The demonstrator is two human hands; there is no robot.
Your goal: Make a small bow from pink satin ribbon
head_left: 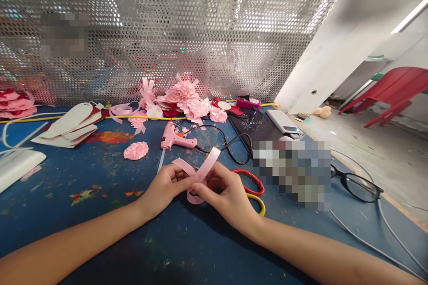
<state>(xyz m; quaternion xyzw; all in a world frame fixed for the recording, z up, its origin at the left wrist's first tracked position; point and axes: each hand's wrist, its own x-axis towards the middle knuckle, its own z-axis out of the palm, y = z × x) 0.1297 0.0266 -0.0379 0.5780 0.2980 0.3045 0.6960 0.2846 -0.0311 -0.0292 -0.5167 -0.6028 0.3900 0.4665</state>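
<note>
One glossy, pale-pink, looped ribbon strip (207,167), held above the paint-stained blue tabletop (167,249), near the pink plastic glue gun (180,139). Left hand (165,187) and right hand (232,193): thumbs and fingers pinching its crossing. Presumably light, limp, slippery, easily creased; best gripped at that crossing.

The place seemed to be a craft workshop. Its blue table (150,249) was stained with paint in several spots, and on it lay a pink glue gun (179,138), a pair of scissors (249,172) and a heap of ruffled pink flowers (183,98). Behind it stood a perforated metal screen (200,22); to the right was a littered floor (361,147).
</note>
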